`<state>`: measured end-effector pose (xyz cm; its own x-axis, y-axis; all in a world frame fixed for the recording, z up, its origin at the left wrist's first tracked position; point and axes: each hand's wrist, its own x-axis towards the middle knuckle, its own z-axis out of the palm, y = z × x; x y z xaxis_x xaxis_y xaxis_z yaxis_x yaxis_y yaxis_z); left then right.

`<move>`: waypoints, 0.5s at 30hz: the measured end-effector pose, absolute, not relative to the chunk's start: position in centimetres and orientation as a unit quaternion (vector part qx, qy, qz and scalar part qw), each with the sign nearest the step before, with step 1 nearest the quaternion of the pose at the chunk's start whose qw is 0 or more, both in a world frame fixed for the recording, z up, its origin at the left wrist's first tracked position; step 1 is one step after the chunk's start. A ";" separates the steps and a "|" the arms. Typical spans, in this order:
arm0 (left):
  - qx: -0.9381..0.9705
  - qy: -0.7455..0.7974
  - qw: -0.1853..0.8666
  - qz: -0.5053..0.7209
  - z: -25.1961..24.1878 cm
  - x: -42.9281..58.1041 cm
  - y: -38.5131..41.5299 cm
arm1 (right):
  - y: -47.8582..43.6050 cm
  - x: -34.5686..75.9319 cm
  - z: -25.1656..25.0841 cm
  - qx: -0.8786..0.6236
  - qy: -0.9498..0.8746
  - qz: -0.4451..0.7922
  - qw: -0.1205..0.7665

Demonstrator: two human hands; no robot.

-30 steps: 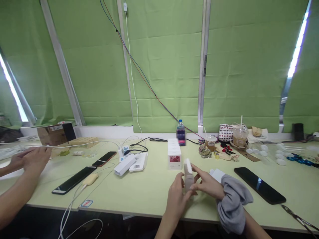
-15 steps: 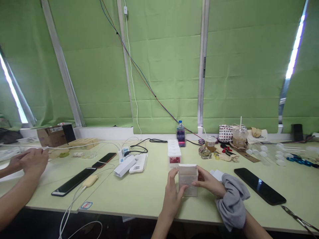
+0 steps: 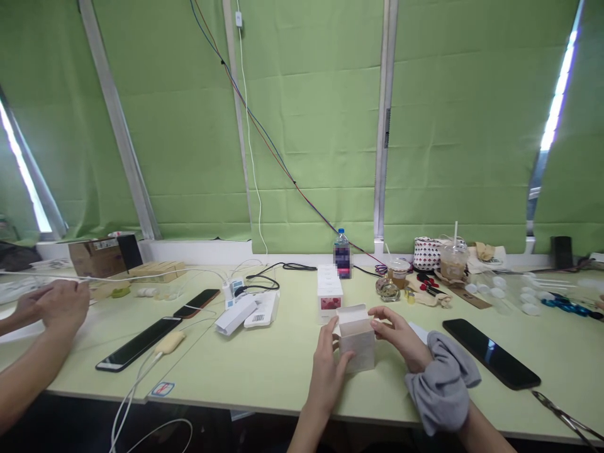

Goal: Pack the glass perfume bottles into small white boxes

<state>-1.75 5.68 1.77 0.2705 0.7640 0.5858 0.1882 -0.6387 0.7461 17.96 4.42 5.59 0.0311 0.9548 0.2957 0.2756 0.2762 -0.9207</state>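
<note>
A small white carton (image 3: 357, 349) stands near the table's front edge with its top flap raised. My left hand (image 3: 326, 362) is closed round the carton's left side, its thumb across the front face. My right hand (image 3: 399, 336), a grey scrunchie (image 3: 443, 384) on its wrist, pinches the carton's upper right edge beside the flap. Whatever the carton holds is hidden. Just behind it lies a row of white boxes (image 3: 329, 284), the nearest with a red picture on its end. White paper (image 3: 419, 331) shows partly behind my right wrist.
A black phone (image 3: 491, 352) and metal scissors-like pliers (image 3: 564, 415) lie at right. Drink cups (image 3: 453, 261) and a bottle (image 3: 343, 255) stand at the back. Leftward are a power strip (image 3: 231, 292), two more phones (image 3: 139, 343), cables and another person's hands (image 3: 61, 305).
My right hand has shifted from the carton's front face to its upper right edge, its thumb off the front. The flap now tilts further back, and the carton is slightly turned.
</note>
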 end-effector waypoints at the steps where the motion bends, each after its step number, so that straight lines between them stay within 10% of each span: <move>1: 0.743 0.321 0.282 0.515 1.6 -1.8 5.7 | 4.4 18.0 5.6 -0.519 -0.628 0.293 0.501; 7: 0.749 0.333 0.262 0.510 0.9 -1.8 5.8 | 3.1 16.3 6.7 -0.624 -0.678 -0.013 0.387; 15: 0.760 0.359 0.251 0.480 1.0 -1.6 5.6 | 3.2 15.7 6.3 -0.608 -0.691 0.105 0.375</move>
